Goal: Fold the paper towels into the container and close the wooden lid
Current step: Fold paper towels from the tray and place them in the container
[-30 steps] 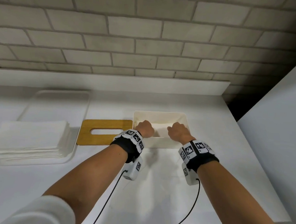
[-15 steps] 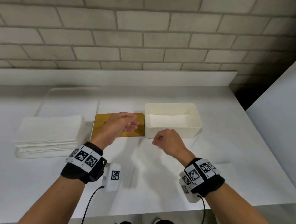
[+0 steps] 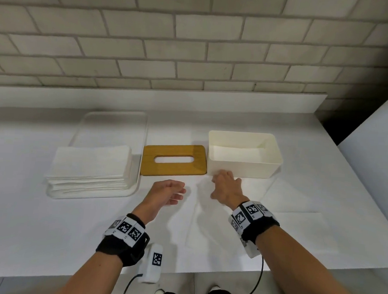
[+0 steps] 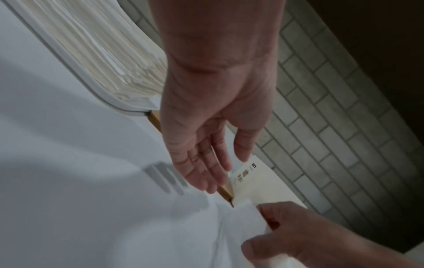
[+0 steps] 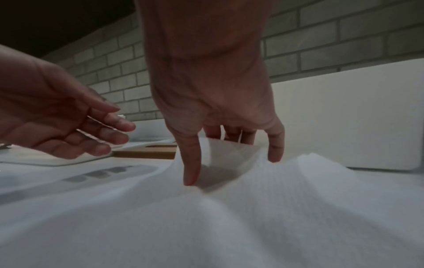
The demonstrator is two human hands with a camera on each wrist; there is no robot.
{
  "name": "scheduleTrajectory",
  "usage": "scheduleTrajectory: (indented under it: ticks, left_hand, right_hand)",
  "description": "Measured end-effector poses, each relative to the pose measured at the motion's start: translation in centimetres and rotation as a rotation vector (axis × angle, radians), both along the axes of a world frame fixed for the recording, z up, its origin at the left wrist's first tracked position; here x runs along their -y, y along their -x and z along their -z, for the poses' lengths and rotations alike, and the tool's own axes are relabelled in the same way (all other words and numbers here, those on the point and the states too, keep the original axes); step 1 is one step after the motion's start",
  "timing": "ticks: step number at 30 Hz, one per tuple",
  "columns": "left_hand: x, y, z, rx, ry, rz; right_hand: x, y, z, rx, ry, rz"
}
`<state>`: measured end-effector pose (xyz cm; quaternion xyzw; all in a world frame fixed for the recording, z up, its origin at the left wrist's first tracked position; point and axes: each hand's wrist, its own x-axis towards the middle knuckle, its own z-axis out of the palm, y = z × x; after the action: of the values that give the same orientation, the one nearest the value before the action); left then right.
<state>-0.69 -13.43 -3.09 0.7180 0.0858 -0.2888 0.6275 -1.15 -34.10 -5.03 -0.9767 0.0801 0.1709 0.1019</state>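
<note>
A single paper towel sheet (image 3: 224,227) lies spread on the table in front of the white container (image 3: 275,166). My right hand (image 3: 220,184) pinches its far left edge, thumb on top and fingers behind the raised edge (image 5: 229,154), close to the container's front wall (image 5: 344,127). My left hand (image 3: 177,194) hovers open and empty just left of it, in front of the wooden lid (image 3: 173,159). The lid, with its slot, lies flat on the table to the left of the container. Folded towel (image 3: 235,152) lies inside the container.
A stack of paper towels (image 3: 88,170) fills the near part of a white tray (image 3: 113,120) at the left, next to the lid. A brick wall and a low white ledge (image 3: 146,99) run behind. The table's front edge is close to my forearms.
Both hands came out of the container. The left passed over the lid and drew back toward me; the right dropped to the sheet on the table and took hold of its edge.
</note>
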Motion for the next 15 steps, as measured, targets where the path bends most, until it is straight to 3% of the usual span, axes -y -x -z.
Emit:
scheduleTrajectory:
  ticks: [5,11,15]
  left_hand:
    - [0.9,0.2,0.1,0.093,0.032,0.066]
    - [1.8,0.3,0.0,0.133,0.078,0.278]
    - [1.8,-0.1,0.0,0.117,-0.016,0.223]
  right_hand:
    - [-0.2,0.1,-1.2,0.066,-0.155,-0.008]
    - [-1.4,-0.2,-5.1,0.120,-0.700,0.017]
    - [-0.9,-0.3,-6.5,0.108,-0.906,0.062]
